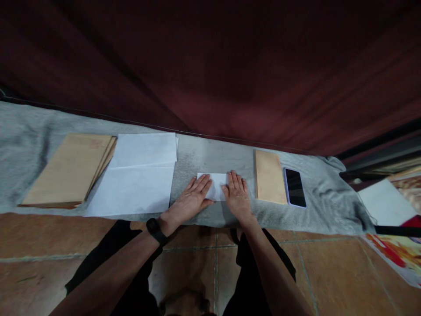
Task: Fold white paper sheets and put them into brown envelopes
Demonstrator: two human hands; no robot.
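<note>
A small white folded sheet of paper [217,186] lies flat on the grey cloth in front of me. My left hand [196,195] rests flat on its left end, fingers stretched out. On the right end lies my right hand [237,195], also flat with its fingers extended. Both palms face down, and neither hand grips anything. Left of my hands is a stack of larger white paper sheets [141,188], with a crease running across the top one. To the right sits a brown envelope stack [270,177].
Larger brown envelopes [69,169] are piled at the far left. A phone [295,188] lies right of the smaller envelopes. The grey cloth [332,197] covers a narrow surface, with a dark red curtain [210,79] behind it. Printed material [401,250] is at the far right.
</note>
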